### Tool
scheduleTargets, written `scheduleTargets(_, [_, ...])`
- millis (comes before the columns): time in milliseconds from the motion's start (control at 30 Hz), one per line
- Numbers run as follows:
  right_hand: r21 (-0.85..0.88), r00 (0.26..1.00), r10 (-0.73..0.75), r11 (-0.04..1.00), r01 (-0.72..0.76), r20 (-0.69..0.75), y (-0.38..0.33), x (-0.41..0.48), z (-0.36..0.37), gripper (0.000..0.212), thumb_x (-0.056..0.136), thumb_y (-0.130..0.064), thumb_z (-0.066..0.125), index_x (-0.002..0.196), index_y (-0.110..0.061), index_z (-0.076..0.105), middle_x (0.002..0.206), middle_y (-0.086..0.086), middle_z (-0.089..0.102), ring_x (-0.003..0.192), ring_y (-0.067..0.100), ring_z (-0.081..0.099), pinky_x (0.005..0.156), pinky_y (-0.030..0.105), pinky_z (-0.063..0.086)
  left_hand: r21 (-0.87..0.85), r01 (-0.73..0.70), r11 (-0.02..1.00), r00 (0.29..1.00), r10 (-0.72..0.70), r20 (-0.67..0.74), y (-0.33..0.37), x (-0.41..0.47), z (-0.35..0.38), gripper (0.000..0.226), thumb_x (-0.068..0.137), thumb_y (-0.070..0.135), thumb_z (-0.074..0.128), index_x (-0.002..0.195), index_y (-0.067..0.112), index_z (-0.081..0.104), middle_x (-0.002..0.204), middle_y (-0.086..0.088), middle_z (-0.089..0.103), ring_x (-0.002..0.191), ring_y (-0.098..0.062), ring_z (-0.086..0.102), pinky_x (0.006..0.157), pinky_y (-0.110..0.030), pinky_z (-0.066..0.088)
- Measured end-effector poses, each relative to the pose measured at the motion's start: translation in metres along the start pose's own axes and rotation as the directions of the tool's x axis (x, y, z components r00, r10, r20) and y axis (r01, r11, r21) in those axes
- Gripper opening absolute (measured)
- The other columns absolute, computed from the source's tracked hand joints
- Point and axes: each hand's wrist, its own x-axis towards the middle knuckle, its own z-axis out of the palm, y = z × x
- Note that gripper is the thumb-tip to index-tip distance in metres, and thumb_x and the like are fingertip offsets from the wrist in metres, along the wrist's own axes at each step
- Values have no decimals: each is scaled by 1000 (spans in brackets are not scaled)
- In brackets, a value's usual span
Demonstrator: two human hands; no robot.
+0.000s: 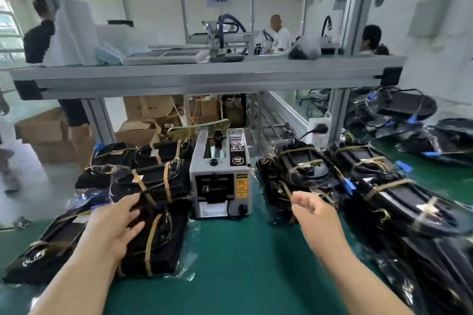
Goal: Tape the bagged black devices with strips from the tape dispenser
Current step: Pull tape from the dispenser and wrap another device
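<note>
Bagged black device (156, 248) lies beneath left hand (115, 224); dispenser (220, 181) beyond.

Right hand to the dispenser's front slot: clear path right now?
Probably yes. The right hand hangs empty just right of the dispenser, whose slot faces the person. Only bare mat lies between them; the bagged devices sit off to the sides.

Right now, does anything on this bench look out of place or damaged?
Nothing looks spilled or broken. The bagged devices right of the tape dispenser lie in a loose, tilted heap; the left stack sits flatter.
</note>
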Motion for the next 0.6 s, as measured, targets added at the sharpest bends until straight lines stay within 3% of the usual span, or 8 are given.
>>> scheduleTargets(67, [51,997,37,998,-34,-64,6,8,-17,32,95,-7,55,124,-19,64,122,-6,66,108,6,59,92,20,39,68,-221,973,971,226,-78,-18,-43,13,46,96,13,61,140,14,47,128,-2,58,111,-17,56,91,-38,46])
scheduleTargets(100, [81,995,49,996,-42,-87,9,12,-24,32,95,-7,55,124,-19,64,123,-5,66,109,7,59,94,22,39,107,-326,939,942,332,-50,-25,-65,26,41,96,15,60,136,19,51,120,5,60,105,-12,58,90,-36,47])
scheduleTargets(167, [128,990,61,991,-44,-126,9,19,-34,33,95,-7,54,123,-22,63,126,-4,65,110,7,58,96,25,39,204,-457,866,889,437,140,-36,-100,62,26,96,22,61,120,32,57,108,18,63,97,0,60,85,-28,48])
scheduleTargets(267, [147,982,29,989,-1,-188,0,35,-46,43,94,-6,53,135,-17,57,135,-2,61,115,8,55,102,27,39,246,-501,830,821,367,437,-42,-118,130,19,95,33,59,113,40,56,105,25,61,89,16,57,76,-12,41])
scheduleTargets(333, [92,973,-18,995,40,-228,-12,55,-53,50,92,-10,52,142,-18,50,143,-1,55,125,12,51,107,31,37,270,-519,811,775,312,550,-40,-111,181,24,97,38,55,120,36,54,109,24,58,92,10,57,78,-15,41])
scheduleTargets(433, [-70,965,-52,997,35,-256,-33,94,-57,55,92,-13,52,146,-11,43,148,9,47,133,25,47,106,36,37,384,-494,780,789,217,575,-42,-81,245,43,98,40,51,137,20,50,118,9,58,98,-10,53,84,-26,38])
scheduleTargets(533, [-261,975,-18,964,-41,-222,-41,132,-57,48,92,-16,54,137,-2,44,140,18,50,121,34,52,90,34,43,521,-415,746,853,120,508,-50,-52,288,53,98,37,53,139,5,45,132,-11,56,109,-27,53,85,-29,37])
scheduleTargets(600, [-374,987,14,924,-75,-163,-38,149,-57,50,91,-18,55,136,1,44,139,20,49,121,36,52,93,37,45,586,-336,738,885,34,465,-55,-42,300,51,98,37,54,131,-1,49,120,-14,62,104,-30,57,81,-28,39])
